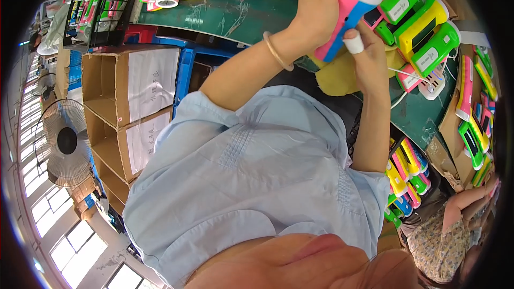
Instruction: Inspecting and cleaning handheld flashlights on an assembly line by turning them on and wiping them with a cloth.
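My left hand (pixel 316 13), with a thin bangle on its wrist, is wrapped around a pink and blue flashlight (pixel 348 13). The flashlight's white head and round lens point up toward the top edge of the view. My right hand (pixel 370 61) is just below it. One finger, wrapped in white tape, presses on the lower end of the flashlight's body. Both hands are raised over the green worktable (pixel 225 18). My light blue shirt fills the middle of the view.
Rows of green, yellow and pink flashlights (pixel 423 27) lie along the table's top and right sides. A white charging block (pixel 431 84) with cables sits by a yellow cloth (pixel 334 77). Open cardboard boxes (pixel 128 91) and a fan (pixel 67 142) stand at left. Another person's hand (pixel 471 198) is at lower right.
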{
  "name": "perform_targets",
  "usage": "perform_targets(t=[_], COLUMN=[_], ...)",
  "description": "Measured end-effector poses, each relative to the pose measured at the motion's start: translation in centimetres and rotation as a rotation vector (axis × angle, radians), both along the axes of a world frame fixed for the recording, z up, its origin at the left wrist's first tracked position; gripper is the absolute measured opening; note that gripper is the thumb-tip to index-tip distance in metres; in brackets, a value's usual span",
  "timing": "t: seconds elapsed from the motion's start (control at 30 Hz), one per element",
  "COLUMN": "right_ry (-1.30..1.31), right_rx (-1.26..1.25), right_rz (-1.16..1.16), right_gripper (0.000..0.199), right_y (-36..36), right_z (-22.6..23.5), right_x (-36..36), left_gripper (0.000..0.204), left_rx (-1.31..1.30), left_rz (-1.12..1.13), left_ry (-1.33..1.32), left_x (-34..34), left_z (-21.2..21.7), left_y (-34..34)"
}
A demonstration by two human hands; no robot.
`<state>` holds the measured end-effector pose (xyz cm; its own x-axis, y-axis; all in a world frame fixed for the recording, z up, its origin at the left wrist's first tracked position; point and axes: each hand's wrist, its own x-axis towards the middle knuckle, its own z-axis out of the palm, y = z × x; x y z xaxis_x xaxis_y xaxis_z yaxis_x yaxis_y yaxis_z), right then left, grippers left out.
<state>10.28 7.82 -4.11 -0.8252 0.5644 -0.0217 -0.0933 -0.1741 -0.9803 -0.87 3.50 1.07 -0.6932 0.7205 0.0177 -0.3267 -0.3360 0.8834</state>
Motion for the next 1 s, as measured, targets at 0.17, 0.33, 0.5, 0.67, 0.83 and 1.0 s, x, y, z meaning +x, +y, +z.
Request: perform_targets(t=[0.17, 0.33, 0.5, 0.67, 0.83, 1.0], right_ry=[-0.085, -0.201, -0.252, -0.145, -0.074, -0.127], right_rx=[-0.054, 1.174, 1.272, 0.334, 0.377, 0.516], right_rz=[-0.080, -0.703, -0.740, -0.216, -0.596, -0.567], right_gripper=[0.046, 0.043, 0.042, 0.035, 0.037, 0.049], right_y=[-0.9, -1.8, -2.5, -2.1, -0.9, -1.3], right_z=[2.4, 1.5, 2.0, 3.2, 2.9, 3.4], right_x=[0.7, 0.1, 0.6, 2.1, 4.5, 2.3], left_gripper=[0.060, 0.059, 0.056, 0.031, 0.039, 0.060], left_rx=[0.175, 0.198, 0.157, 0.266, -0.153, -0.228], left_rz=[-0.268, -0.134, -0.208, -0.402, -0.273, -0.255], left_ry=[-0.598, -0.528, -0.554, -0.104, 0.372, 1.136], left_x=[-1.7, -0.6, -0.4, 0.4, -0.1, 3.4], left_z=[1.1, 0.3, 0.3, -2.1, 0.4, -2.6], left_y=[0.4, -0.3, -0.4, -1.9, -3.5, -5.4])
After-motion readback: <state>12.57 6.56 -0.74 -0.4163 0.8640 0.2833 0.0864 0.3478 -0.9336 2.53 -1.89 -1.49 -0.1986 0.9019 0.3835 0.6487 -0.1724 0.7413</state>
